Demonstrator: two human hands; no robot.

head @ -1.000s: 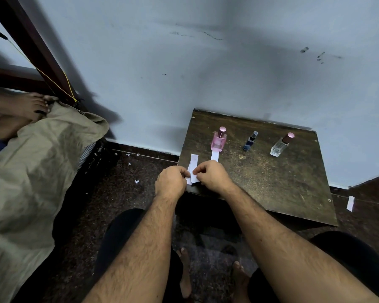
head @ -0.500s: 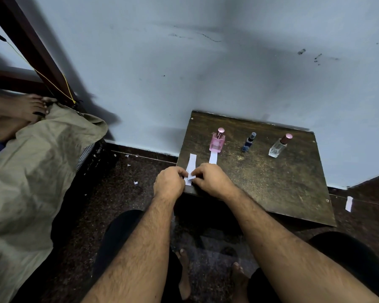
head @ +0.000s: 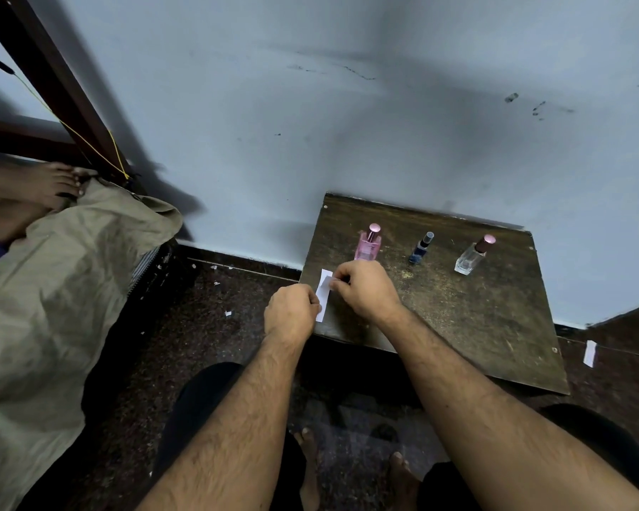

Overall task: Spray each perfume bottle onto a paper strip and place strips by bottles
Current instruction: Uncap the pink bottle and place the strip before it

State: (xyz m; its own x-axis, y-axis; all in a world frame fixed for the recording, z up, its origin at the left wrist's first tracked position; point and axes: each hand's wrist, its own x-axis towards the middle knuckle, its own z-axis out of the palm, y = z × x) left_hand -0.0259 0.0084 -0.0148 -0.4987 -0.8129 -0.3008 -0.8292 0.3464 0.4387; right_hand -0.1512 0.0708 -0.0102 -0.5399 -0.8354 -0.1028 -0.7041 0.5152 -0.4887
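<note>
Both hands, left hand (head: 292,311) and right hand (head: 362,289), are pinching the paper strip (head: 323,295), apparently separating it; uneven pulling risks tearing.

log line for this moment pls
step: handling strip | left hand + right hand: pinch paper strip | blue bottle, clear bottle: no strip

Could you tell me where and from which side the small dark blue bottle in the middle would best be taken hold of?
Probably by its dark blue bottle body, low down, approaching from the front edge of the table. It stands upright, apart from the pink bottle and clear bottle, so fingers fit on either side. The narrow cap on top is best left free for pressing.
</note>
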